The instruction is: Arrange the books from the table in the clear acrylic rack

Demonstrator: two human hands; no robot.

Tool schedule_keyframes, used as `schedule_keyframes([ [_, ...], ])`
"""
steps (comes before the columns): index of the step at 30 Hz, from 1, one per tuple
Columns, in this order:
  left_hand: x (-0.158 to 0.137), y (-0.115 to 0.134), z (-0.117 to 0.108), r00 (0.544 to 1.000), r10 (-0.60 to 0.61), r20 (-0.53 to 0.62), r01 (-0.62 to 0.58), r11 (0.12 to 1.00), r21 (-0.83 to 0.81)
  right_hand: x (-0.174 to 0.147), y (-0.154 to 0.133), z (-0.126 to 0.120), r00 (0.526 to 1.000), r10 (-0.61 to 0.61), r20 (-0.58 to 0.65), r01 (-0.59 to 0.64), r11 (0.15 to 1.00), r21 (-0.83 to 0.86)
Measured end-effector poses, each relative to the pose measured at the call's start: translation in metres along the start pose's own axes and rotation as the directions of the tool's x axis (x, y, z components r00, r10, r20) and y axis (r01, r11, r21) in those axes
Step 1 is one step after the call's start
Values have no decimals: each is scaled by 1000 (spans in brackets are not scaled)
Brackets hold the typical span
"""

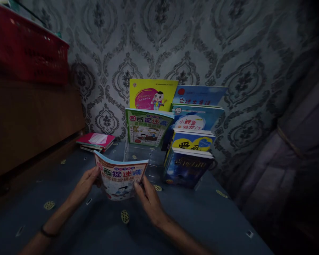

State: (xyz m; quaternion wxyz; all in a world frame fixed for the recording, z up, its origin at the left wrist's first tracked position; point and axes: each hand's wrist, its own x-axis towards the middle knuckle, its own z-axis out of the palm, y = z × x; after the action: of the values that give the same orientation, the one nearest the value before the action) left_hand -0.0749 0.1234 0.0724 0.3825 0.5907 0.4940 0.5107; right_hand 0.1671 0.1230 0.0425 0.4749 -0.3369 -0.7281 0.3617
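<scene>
A thin picture book (122,180) with a pale, red-brown edged cover is held up between both hands, its cover bowed and facing me. My left hand (89,179) grips its left edge, the fingertips hidden behind it. On the right edge my right hand (148,194) is closed, thumb on the front cover. Behind this book a clear tiered rack (146,161) carries a similar green-bordered book (146,132) with a yellow book (151,94) behind it. The rack's right column holds several blue books, the front one a dark blue book (187,168).
A small stack of books with a pink cover (98,139) lies at the left near the wall. Beside it stands a brown wooden cabinet (29,124) with a red basket (29,49) on top. A curtain (271,170) hangs at the right of the blue patterned surface (95,230).
</scene>
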Motion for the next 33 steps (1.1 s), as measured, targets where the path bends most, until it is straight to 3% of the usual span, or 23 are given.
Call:
schedule_keyframes([
  [7, 0, -10, 9, 994, -106, -5, 106, 992, -64, -7, -3, -3, 998, -33, 52, 38, 995, -91],
  [15, 21, 27, 3, 995, -78, 65, 83, 993, -87, 22, -26, -34, 998, -61, 26, 65, 986, -155],
  [19, 50, 59, 8, 994, 23, 105, -10, 993, -118, 56, -46, -62, 988, -154, 5, 153, 975, -163],
  [23, 86, 101, 20, 982, 177, 70, -161, 970, -184, 102, -71, -97, 956, -284, -68, 257, 929, -265],
  [27, 117, 137, 31, 911, 411, 32, -395, 892, -218, 137, -85, -124, 895, -422, -144, 356, 871, -339],
  [30, 130, 150, 36, 867, 498, -5, -490, 850, -192, 148, -87, -135, 866, -462, -191, 378, 855, -355],
  [33, 136, 152, 39, 857, 515, -1, -506, 842, -186, 150, -84, -138, 862, -469, -193, 377, 846, -376],
])
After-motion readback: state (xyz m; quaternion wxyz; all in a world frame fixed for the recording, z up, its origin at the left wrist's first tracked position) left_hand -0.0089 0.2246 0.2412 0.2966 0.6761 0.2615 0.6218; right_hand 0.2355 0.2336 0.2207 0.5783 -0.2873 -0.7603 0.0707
